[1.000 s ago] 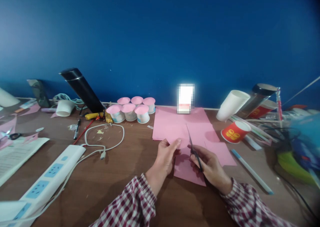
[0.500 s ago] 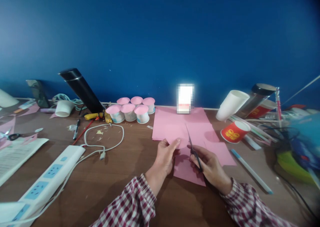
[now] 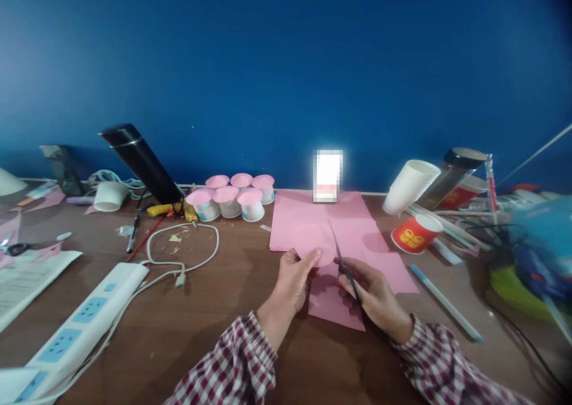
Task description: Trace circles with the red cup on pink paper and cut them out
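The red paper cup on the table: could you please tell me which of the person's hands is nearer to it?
Right. The right hand, holding scissors, lies nearer the red paper cup; the left hand is farther left, gripping pink paper.

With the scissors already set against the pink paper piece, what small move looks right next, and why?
Probably close the scissors a short way along the curve. The right hand holds them with the blades against the pink paper piece, which the left hand pinches at its edge above the pink sheets.
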A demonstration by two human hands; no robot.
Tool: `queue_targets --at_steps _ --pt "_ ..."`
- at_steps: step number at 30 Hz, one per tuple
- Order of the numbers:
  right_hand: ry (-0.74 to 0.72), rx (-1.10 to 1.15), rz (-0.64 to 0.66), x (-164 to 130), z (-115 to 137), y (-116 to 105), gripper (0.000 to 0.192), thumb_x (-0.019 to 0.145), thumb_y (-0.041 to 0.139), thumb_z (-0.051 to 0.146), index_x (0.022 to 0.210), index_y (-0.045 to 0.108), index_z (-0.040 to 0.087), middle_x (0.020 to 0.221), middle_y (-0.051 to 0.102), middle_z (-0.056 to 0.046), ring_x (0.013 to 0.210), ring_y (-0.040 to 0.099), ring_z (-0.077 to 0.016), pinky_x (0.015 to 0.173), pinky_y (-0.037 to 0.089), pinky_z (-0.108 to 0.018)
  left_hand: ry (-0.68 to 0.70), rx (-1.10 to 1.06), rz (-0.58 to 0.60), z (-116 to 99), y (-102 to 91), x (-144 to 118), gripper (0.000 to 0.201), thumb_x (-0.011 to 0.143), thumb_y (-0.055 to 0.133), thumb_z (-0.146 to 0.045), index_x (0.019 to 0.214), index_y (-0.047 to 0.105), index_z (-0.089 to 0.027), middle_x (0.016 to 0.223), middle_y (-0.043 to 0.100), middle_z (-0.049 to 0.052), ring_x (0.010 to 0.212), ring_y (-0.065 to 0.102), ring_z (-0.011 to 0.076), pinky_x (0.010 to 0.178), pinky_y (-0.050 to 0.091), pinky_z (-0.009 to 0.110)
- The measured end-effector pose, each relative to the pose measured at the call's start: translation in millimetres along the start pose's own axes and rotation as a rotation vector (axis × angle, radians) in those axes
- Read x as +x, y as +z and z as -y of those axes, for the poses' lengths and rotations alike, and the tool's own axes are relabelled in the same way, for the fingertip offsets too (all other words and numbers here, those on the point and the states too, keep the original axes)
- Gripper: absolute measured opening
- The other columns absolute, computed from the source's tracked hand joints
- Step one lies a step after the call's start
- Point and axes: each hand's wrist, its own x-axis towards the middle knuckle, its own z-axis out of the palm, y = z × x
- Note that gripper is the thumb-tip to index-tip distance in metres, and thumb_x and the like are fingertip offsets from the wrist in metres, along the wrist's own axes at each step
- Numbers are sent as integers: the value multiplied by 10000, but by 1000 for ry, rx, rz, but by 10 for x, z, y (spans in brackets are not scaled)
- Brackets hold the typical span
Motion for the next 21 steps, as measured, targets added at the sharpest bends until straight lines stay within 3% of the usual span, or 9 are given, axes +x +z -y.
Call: queue_targets --at_steps 21 --pt "7 -1 -1 -2 6 -2 463 686 705 417 1048 589 151 602 520 38 461 463 -80 374 395 -190 -1 -16 29 15 -19 17 301 538 794 -313 707 616 -140 589 612 -24 463 513 63 444 390 183"
